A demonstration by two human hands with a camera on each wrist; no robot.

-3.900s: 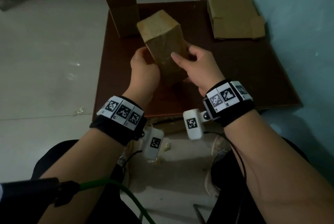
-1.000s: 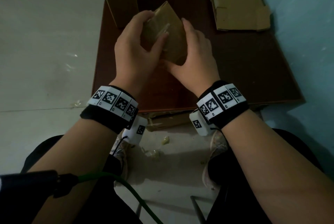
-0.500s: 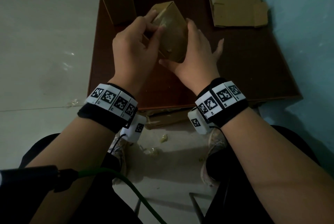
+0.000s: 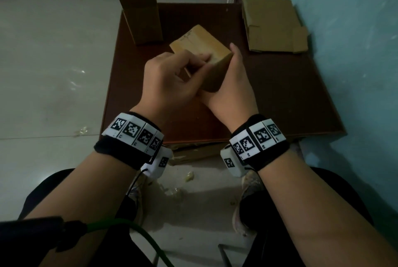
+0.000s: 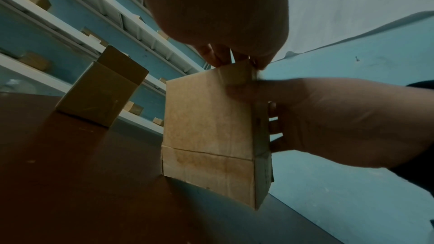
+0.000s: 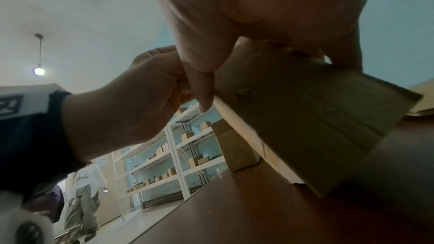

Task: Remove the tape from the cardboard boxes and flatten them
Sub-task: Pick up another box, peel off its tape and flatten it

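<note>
Cardboard box [image 4: 204, 51] on the counter [image 4: 280, 94] is being clasped by the right hand [image 4: 230, 92] while tape at its top edge is being pinched by the left hand [image 4: 172, 79] fingers [image 4: 202, 58]

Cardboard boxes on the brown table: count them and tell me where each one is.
3. A taped box is held mid-table by the left hand and right hand; an open upright box stands far left; a flattened box lies far right.

"33" on passer-by's white shirt [image 6: 82, 175]
</note>
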